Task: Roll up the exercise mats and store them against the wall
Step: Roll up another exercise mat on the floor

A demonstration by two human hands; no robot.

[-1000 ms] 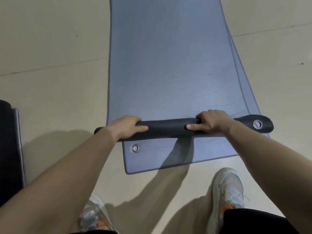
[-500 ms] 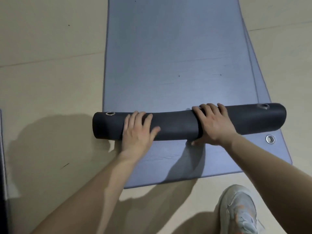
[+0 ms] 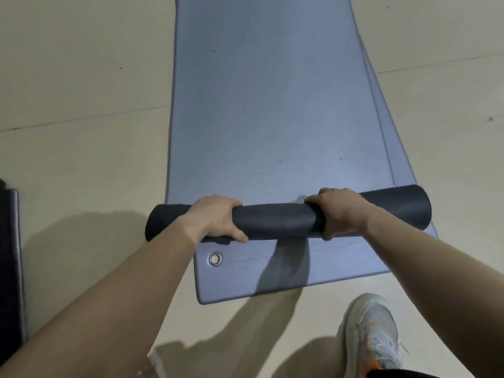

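A blue-grey exercise mat [image 3: 261,105] lies flat on the floor, stretching away from me. Its near end is wound into a dark roll [image 3: 275,218] lying across the mat. My left hand [image 3: 215,218] grips the roll left of its middle, fingers curled over the top and thumb underneath. My right hand [image 3: 336,212] grips it right of the middle in the same way. A second mat [image 3: 245,279] lies beneath, its near end with a metal eyelet [image 3: 215,259] sticking out toward me.
The floor [image 3: 81,105] is pale beige with thin seams. A dark object [image 3: 11,268] stands at the left edge. My grey and orange shoe [image 3: 373,331] is at the lower right, and part of another shoe shows at the bottom.
The roll has grown thicker and its eyelets are wound out of sight. Both hands changed from flat palms pressing on top to a curled grip around the roll.
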